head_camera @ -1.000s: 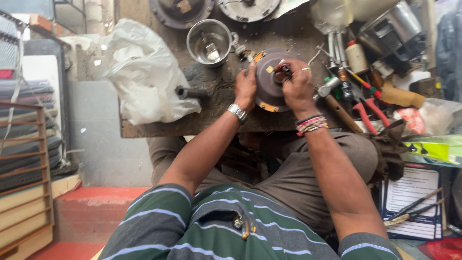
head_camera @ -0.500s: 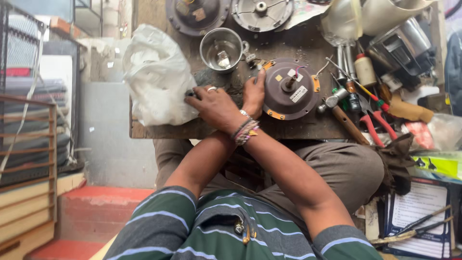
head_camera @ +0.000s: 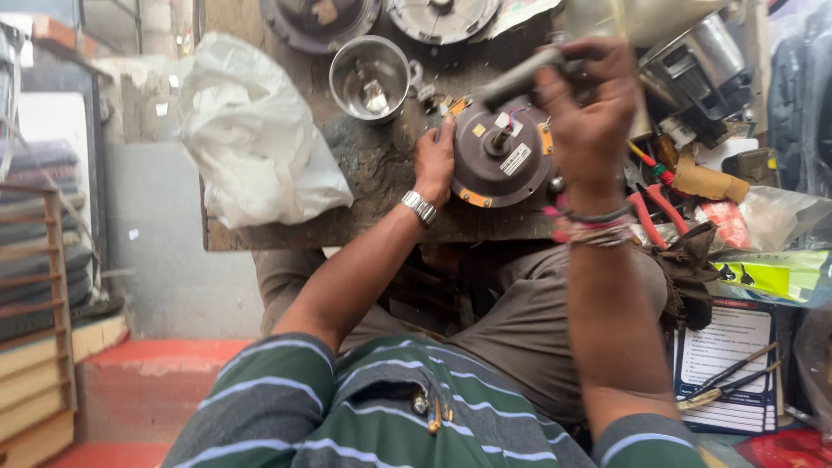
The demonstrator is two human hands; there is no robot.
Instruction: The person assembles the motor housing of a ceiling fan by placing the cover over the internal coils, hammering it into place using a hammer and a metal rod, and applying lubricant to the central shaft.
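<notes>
A round dark-brown fan motor (head_camera: 501, 159) with a short shaft and orange trim lies on the worn workbench (head_camera: 364, 165). My left hand (head_camera: 436, 159) rests on the motor's left rim, a metal watch on the wrist. My right hand (head_camera: 589, 113) is raised above the motor's right side, gripping a grey metal rod-like tool (head_camera: 516, 80) that points up and left. Red and white bands circle that wrist.
A steel cup (head_camera: 373, 76) stands left of the motor, a white plastic bag (head_camera: 251, 139) further left. Two more motor housings (head_camera: 381, 13) lie at the back. Red-handled pliers (head_camera: 654, 208), bottles and clutter crowd the right. A printed sheet (head_camera: 724, 364) lies lower right.
My right hand left the bench area left of the motor, took up the grey tool and rose above the motor's right side. My left hand stayed on the motor's rim.
</notes>
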